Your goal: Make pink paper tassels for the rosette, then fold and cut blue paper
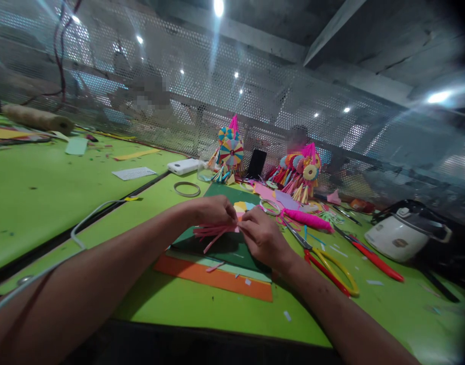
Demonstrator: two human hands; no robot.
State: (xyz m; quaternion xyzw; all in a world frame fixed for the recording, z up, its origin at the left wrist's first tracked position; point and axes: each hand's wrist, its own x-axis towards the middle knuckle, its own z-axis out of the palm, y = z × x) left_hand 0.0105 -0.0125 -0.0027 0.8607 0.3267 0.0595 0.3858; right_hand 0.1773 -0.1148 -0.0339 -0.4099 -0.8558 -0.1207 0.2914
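Scissors (325, 275) got parked near the right hand (265, 237), probably for easy reach. Pink paper fringe (211, 231) is pinched between both hands' fingertips, left hand (217, 209) included, over the green board (236, 251), likely keeping it bunched. Tasselled ornaments (231, 153) are stood behind, seemingly out of the way.

Green tabletop (65, 187), perforated screen (202, 101), bright lights (218, 7).

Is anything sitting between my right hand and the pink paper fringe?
Nothing visible: your right hand is at the fringe's right end, beside your left hand. The scissors lie off to the right.
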